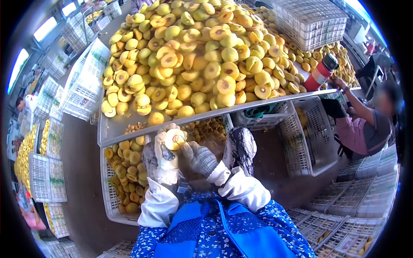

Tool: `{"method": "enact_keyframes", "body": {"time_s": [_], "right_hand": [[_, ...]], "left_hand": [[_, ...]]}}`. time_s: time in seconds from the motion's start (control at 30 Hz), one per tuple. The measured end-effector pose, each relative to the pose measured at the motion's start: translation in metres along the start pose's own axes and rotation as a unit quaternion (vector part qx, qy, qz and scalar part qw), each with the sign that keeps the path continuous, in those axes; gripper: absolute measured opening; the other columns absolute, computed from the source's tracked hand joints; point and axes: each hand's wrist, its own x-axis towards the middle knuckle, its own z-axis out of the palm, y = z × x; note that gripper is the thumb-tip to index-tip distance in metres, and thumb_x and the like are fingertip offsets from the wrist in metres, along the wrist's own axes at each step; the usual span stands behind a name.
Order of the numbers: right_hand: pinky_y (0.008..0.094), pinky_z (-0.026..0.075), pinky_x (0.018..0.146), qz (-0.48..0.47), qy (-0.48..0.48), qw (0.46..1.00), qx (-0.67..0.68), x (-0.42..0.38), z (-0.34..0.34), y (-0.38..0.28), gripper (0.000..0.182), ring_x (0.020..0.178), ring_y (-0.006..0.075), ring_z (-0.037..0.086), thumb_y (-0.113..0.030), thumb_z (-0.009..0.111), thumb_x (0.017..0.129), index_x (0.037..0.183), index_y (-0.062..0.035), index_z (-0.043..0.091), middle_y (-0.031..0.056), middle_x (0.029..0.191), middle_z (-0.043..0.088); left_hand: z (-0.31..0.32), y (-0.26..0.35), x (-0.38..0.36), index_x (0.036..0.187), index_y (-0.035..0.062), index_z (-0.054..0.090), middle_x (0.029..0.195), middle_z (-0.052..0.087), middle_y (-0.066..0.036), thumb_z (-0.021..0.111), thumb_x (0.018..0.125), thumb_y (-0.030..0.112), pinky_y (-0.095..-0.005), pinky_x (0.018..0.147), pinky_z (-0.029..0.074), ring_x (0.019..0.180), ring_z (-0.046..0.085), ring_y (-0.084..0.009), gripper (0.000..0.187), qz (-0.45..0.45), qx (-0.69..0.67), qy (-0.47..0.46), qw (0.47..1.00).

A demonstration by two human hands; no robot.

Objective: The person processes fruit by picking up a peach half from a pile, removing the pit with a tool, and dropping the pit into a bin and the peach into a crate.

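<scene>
Near the table's front edge, my left hand (165,150) in a pale glove holds a halved yellow fruit (174,139), its cut face toward the camera. My right hand (200,159), in a grey glove, is close beside the fruit with its fingers curled; whatever its fingertips hold is too small to make out. Ahead of both hands, a large heap of halved yellow-green fruit (198,56) lies on the metal table (172,122). Below my left hand is a white crate (107,193) of fruit halves.
A red bottle (317,75) stands at the table's right side. At the right sits another person (365,124), an arm reaching to the table. White crates (86,81) are stacked at left, with an open crate (307,137) right of my knees. Small scraps (206,129) lie under the table edge.
</scene>
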Motion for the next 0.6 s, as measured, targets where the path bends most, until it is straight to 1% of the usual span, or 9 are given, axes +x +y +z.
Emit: {"method": "enact_keyframes", "body": {"time_s": [0.1,0.13,0.23,0.27,0.33,0.43,0.53,0.57,0.6], "right_hand": [[0.0487,0.046,0.065,-0.019,0.051,0.997,0.06,-0.007,0.012,0.003,0.029,0.081,0.0422,0.056,-0.022,0.041,0.091,0.11,-0.0037,0.052,0.0231,0.092,0.056],[0.0482,0.046,0.065,-0.017,0.065,0.994,0.087,-0.008,0.012,0.001,0.028,0.081,0.0422,0.056,-0.021,0.041,0.091,0.111,-0.0036,0.052,0.0232,0.092,0.056],[0.0472,0.046,0.068,0.098,-0.005,0.988,0.121,-0.013,0.002,-0.016,0.03,0.082,0.0421,0.056,-0.018,0.042,0.09,0.114,-0.0033,0.049,0.0238,0.095,0.055],[0.0471,0.046,0.068,0.055,-0.002,0.995,0.082,-0.015,0.005,-0.013,0.03,0.082,0.042,0.056,-0.018,0.042,0.089,0.115,-0.0028,0.049,0.0241,0.096,0.055],[0.047,0.047,0.069,-0.029,0.002,1.0,0.001,-0.018,0.006,-0.008,0.032,0.082,0.0419,0.057,-0.017,0.042,0.089,0.116,-0.0016,0.048,0.0246,0.097,0.054],[0.0463,0.047,0.069,0.013,-0.041,0.999,-0.002,-0.019,-0.018,-0.026,0.035,0.084,0.0421,0.056,-0.014,0.043,0.088,0.12,-0.0003,0.044,0.0259,0.099,0.053],[0.0387,0.046,0.067,-0.06,-0.036,0.994,-0.078,-0.021,-0.024,-0.023,0.044,0.071,0.0305,0.057,-0.013,0.055,0.078,0.118,0.0044,0.049,0.018,0.091,0.057],[0.0365,0.046,0.066,0.021,-0.06,0.995,0.072,-0.018,-0.024,-0.02,0.038,0.072,0.026,0.056,-0.018,0.054,0.082,0.114,0.0028,0.052,0.0144,0.087,0.058],[0.0343,0.045,0.065,0.101,-0.082,0.967,0.219,-0.014,-0.025,-0.017,0.034,0.072,0.0214,0.055,-0.022,0.054,0.086,0.111,0.0012,0.055,0.0109,0.083,0.058]], "left_hand": [[0.014,-0.008,-0.015,0.104,-0.0003,0.054,0.092,0.059,-0.013,0.047,0.087,0.025,-0.0333,0.073,0.051,0.08,0.061,-0.0262,0.031,0.043,0.032,0.062,0.997],[0.027,0.0,-0.021,0.104,-0.0001,0.053,0.095,0.059,-0.013,0.046,0.089,0.028,-0.0326,0.075,0.05,0.083,0.061,-0.0258,0.033,0.021,0.016,0.071,0.997],[0.035,-0.003,-0.025,0.102,0.0003,0.054,0.092,0.06,-0.013,0.046,0.091,0.033,-0.0322,0.075,0.051,0.083,0.061,-0.0246,0.036,0.036,0.045,0.116,0.992],[0.042,0.004,-0.033,0.099,0.0005,0.055,0.087,0.059,-0.011,0.049,0.092,0.038,-0.031,0.07,0.051,0.077,0.061,-0.0232,0.038,0.026,0.116,0.118,0.986],[0.035,-0.006,-0.029,0.096,0.0006,0.055,0.084,0.059,-0.011,0.052,0.09,0.039,-0.0298,0.065,0.051,0.072,0.061,-0.0225,0.039,0.046,0.116,0.141,0.982],[0.035,-0.016,-0.026,0.094,0.0001,0.056,0.083,0.06,-0.011,0.055,0.089,0.041,-0.0284,0.059,0.051,0.066,0.061,-0.0223,0.041,0.078,0.084,0.168,0.979],[0.025,-0.028,-0.023,0.09,-0.0005,0.057,0.081,0.06,-0.011,0.056,0.089,0.041,-0.0276,0.057,0.051,0.064,0.061,-0.0227,0.042,0.071,0.045,0.178,0.981],[0.02,-0.03,-0.022,0.089,-0.0007,0.058,0.081,0.061,-0.011,0.056,0.089,0.041,-0.0274,0.057,0.051,0.064,0.061,-0.0228,0.042,0.063,0.033,0.179,0.981],[0.02,-0.028,-0.022,0.088,-0.0008,0.058,0.08,0.061,-0.011,0.055,0.089,0.041,-0.0276,0.056,0.051,0.063,0.061,-0.023,0.042,0.05,0.042,0.166,0.984]]}}
